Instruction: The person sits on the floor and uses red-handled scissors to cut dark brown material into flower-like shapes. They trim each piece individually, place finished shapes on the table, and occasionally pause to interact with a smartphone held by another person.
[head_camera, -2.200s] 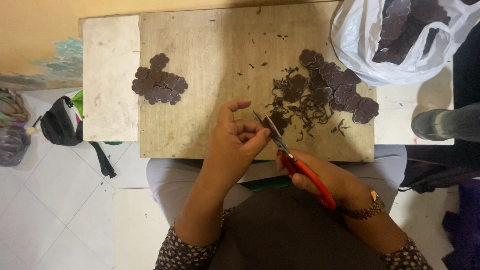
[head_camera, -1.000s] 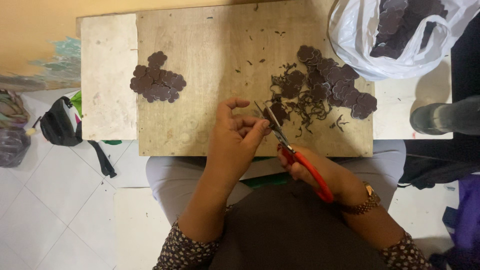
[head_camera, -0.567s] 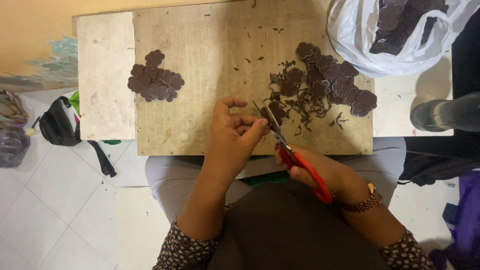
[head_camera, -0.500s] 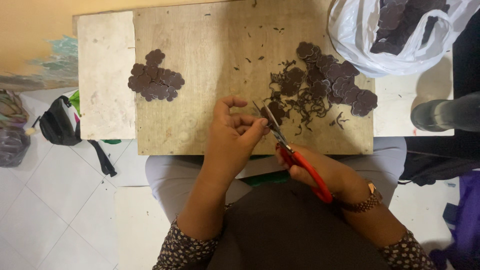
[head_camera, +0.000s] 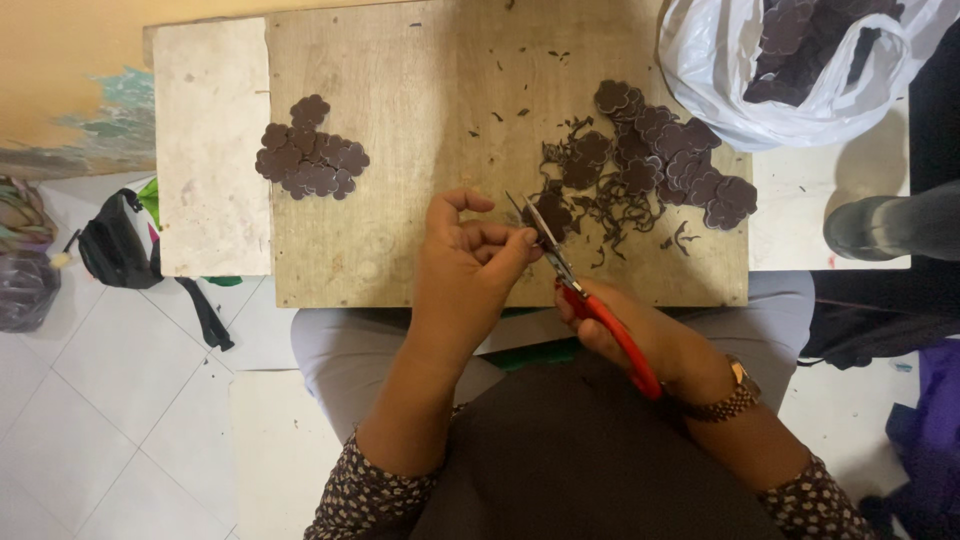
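I see the left hand with fingers pinched on a dark flower-shaped cutout near the surface's front edge. The right hand has its fingers closed around red-handled scissors, blades at the cutout. Untrimmed cutouts lie toward the right edge, a trimmed pile toward the left.

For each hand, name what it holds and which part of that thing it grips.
Left hand pinches a dark flower-shaped piece by its edge. Right hand grips the scissors by their red handles.

Home craft workspace, worn wooden board, white tiled floor
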